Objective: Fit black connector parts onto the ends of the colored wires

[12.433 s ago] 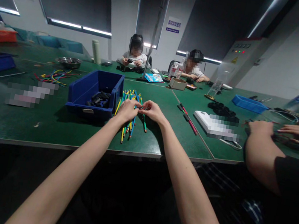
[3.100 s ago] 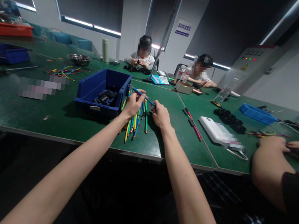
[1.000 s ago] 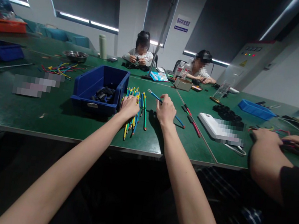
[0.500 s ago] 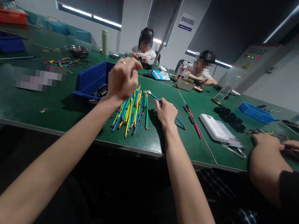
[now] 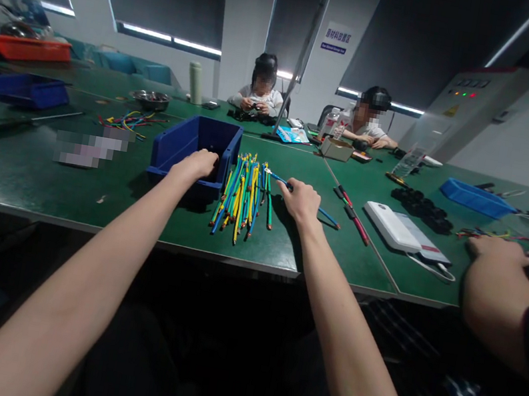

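My left hand (image 5: 197, 166) reaches down into a dark blue plastic bin (image 5: 165, 141); its fingertips and whatever they touch are hidden inside. My right hand (image 5: 302, 201) is closed around a blue wire (image 5: 328, 218) with a metal ring terminal at its left end. Between the hands lies a pile of short cut wires (image 5: 243, 198), coloured yellow, green and blue, with bare copper ends. The bin stands just left of this pile.
A white power bank (image 5: 389, 226) and black-red wire pieces (image 5: 353, 216) lie to the right. A co-worker's arm (image 5: 499, 278) rests at far right. Further left are a screwdriver (image 5: 3, 124) and another blue bin (image 5: 29, 90). Two people sit across the table.
My left hand has come down from above the bin's right side into the bin. My right hand keeps its grip on the blue wire. The view has shifted slightly.
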Available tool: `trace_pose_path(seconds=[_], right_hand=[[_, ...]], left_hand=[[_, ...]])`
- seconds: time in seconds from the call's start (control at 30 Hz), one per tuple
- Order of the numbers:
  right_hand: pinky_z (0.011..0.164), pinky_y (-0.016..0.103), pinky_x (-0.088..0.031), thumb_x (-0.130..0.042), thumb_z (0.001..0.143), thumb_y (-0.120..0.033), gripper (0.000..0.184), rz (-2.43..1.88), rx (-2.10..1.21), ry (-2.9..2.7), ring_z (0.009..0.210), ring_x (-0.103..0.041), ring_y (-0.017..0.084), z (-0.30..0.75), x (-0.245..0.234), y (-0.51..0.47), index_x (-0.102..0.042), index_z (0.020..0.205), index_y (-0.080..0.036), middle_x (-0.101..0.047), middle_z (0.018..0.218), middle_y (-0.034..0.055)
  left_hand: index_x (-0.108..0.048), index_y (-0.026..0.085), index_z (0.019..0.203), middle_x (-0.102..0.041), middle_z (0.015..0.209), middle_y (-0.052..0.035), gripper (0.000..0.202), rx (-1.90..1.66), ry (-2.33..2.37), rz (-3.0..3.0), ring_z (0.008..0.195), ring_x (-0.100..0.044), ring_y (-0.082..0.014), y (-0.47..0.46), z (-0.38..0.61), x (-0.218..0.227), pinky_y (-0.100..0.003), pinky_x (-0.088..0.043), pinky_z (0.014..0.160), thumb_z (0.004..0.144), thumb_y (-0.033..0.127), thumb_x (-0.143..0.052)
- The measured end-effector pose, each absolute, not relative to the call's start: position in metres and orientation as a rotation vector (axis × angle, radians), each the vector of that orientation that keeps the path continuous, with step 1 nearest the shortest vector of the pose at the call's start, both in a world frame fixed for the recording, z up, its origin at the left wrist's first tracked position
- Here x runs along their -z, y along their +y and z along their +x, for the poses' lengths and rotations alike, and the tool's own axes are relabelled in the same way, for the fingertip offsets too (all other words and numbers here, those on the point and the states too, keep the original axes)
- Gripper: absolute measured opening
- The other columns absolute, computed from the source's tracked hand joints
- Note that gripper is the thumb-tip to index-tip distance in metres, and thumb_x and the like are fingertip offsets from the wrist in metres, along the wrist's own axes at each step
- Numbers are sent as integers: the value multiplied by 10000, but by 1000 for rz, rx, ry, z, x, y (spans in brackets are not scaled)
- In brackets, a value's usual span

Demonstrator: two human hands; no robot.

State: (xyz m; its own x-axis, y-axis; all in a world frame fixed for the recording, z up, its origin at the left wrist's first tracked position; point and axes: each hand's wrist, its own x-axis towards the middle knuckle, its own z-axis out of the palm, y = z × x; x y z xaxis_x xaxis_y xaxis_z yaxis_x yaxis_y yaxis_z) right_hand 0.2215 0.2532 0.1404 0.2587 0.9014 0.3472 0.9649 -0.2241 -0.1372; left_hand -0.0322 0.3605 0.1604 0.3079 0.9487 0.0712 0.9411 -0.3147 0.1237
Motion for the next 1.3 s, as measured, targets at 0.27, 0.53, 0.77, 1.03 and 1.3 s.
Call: trace_pose_path(seconds=[0.27, 0.53, 0.77, 1.03, 1.3], right_hand=[[709, 313, -428, -325, 907, -634, 525, -2193, 277, -1717, 884, -653, 251, 222, -138, 255, -691, 1021, -274, -714, 945, 95], [698, 309, -421, -319, 909, -632, 526, -2171, 268, -1744, 885, -652, 250, 223, -139, 255, -691, 1007, -273, -715, 943, 92], [683, 294, -399, -326, 916, -612, 511, -2166, 254, -1770, 880, -649, 246, 222, -139, 254, -693, 989, -263, -714, 946, 91], [660, 275, -357, -265, 896, -686, 606, -2120, 319, -1723, 854, -639, 238, 221, -142, 252, -698, 995, -274, -715, 911, 88], [615, 251, -297, -254, 896, -694, 643, -2053, 353, -1809, 822, -626, 210, 219, -142, 250, -708, 885, -239, -706, 829, 83]], left_hand=[[-684, 235, 1074, -688, 1052, -138, 340, -366, 1876, 2510, 1022, -641, -303, 353, -32, -168, -355, -499, 840, 804, 288, -484], [-682, 224, 1096, -656, 1171, -143, 370, -295, 1917, 2461, 1137, -585, -310, 350, -32, -168, -392, -480, 908, 842, 347, -444], [-688, 118, 1082, -676, 1119, -204, 452, -121, 1791, 2412, 1061, -635, -316, 362, -30, -166, -325, -499, 840, 814, 388, -444], [-673, 221, 1108, -689, 1113, -97, 433, -299, 1857, 2406, 1021, -650, -235, 366, -35, -162, -276, -499, 871, 689, 168, -578], [-670, 199, 1132, -680, 1125, -111, 375, -576, 1886, 2386, 1052, -616, -243, 356, -32, -170, -320, -474, 912, 790, 228, -519]])
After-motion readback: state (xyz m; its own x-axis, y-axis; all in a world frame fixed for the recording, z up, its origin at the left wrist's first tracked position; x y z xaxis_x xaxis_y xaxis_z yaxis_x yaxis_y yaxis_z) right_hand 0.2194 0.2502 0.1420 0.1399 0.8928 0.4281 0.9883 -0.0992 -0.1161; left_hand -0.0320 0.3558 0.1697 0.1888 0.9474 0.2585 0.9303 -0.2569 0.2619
